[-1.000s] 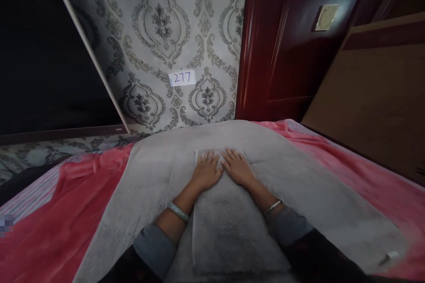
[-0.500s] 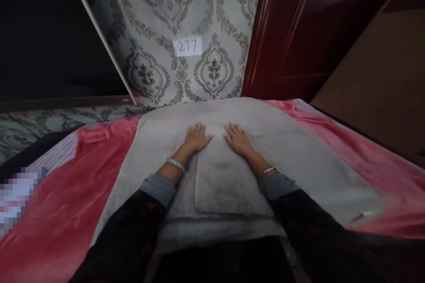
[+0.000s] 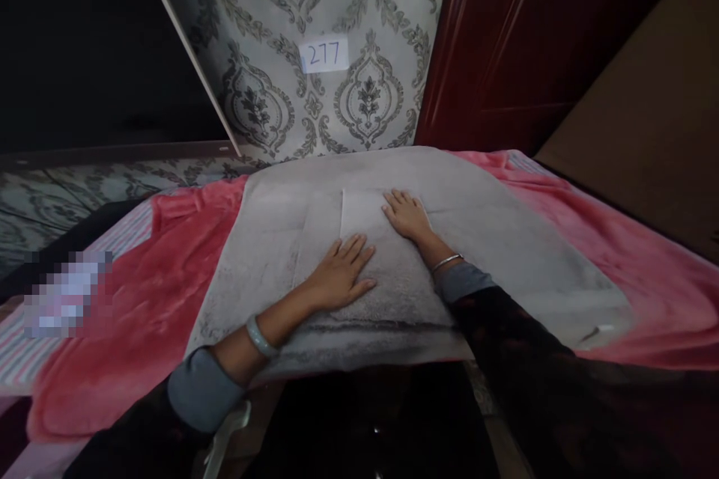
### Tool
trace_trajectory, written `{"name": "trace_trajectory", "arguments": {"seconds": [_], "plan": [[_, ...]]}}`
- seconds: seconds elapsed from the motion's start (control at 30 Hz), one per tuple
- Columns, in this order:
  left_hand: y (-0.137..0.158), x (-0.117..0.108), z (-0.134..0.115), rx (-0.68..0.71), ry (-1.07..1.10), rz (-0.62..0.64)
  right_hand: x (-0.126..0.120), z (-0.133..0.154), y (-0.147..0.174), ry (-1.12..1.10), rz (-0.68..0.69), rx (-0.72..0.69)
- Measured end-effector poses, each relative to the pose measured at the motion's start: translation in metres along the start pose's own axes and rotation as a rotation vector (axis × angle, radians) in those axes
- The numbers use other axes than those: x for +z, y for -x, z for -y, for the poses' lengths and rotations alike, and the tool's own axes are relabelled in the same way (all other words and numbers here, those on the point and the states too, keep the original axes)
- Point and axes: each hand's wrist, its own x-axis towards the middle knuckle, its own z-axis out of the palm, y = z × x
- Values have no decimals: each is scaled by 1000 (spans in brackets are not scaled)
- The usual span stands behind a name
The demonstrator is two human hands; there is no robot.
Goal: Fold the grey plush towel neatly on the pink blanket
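Observation:
A grey plush cloth (image 3: 505, 247) is spread over a pink-red blanket (image 3: 162, 284). On its middle lies a smaller rectangle of the same grey plush (image 3: 398, 288), flat, with its left edge showing; whether it is a fold or a separate piece I cannot tell. My left hand (image 3: 342, 273) rests palm down across the rectangle's left side, fingers spread, with a pale bangle on the wrist. Near its upper right corner my right hand (image 3: 409, 215) lies flat, fingers stretched out, a thin silver bangle on the wrist. Neither hand holds anything.
A dark screen (image 3: 95, 45) stands at the left before the patterned wallpaper (image 3: 252, 101). A paper marked 277 (image 3: 324, 55) is on the wall. At the right are a dark red door (image 3: 505, 52) and a brown panel (image 3: 645, 120). Striped fabric (image 3: 132, 232) shows beneath the blanket.
My left hand has moved toward me and slightly right, down the rectangle. My right hand stays near the upper right corner. The view has tilted down slightly.

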Motion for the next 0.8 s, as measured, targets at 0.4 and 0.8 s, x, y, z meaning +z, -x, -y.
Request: {"name": "trace_trajectory", "arguments": {"seconds": [0.4,0.8], "plan": [[61,-3,-37,4,-18,-54,-27,6,22,-76,243,-61],[69,46,-70,23,-293,-431,-18,52,-5,40,268,-353]]}}
